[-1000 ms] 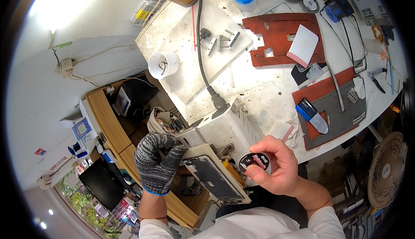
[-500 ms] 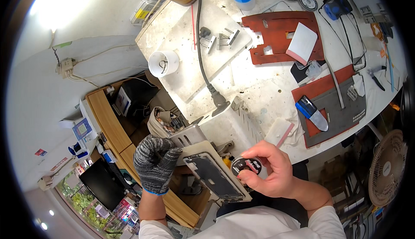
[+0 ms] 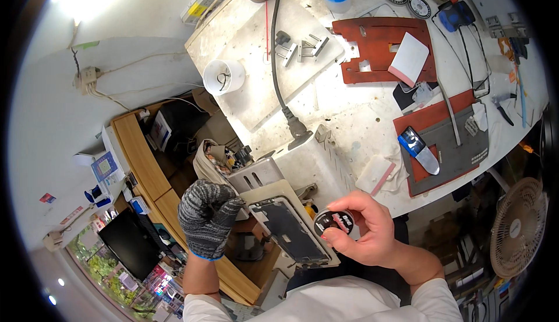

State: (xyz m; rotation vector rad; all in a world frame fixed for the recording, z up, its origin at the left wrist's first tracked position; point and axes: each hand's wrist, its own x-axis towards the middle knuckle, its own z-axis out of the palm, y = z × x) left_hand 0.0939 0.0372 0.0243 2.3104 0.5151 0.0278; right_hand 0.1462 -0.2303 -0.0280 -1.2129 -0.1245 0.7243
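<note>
My left hand [image 3: 208,220], in a dark grey knitted glove, is closed in a fist beside the left corner of a pale plate [image 3: 265,192]. Whatever it pinches, if anything, is hidden or too thin to see. A phone-like dark panel with a worn frame [image 3: 291,233] lies tilted on that plate. Bare, my right hand [image 3: 372,229] grips a small round spool-like disc with a black label [image 3: 333,223] between thumb and fingers, just right of the panel. Behind the plate stands a white metal device [image 3: 305,173] with a black power plug [image 3: 295,127] in its top.
On the white worktable lie a red-brown mat [image 3: 372,60], a grey keyboard-like panel [image 3: 451,147], a blue-and-clear tool [image 3: 418,149], metal clamps [image 3: 300,51] and a white cup [image 3: 224,77]. A wooden cabinet [image 3: 140,153] stands left, a fan [image 3: 516,227] right.
The view has shifted slightly. Both hands stay almost in place beside the panel; the round disc in my right hand has turned a little, showing more of its label.
</note>
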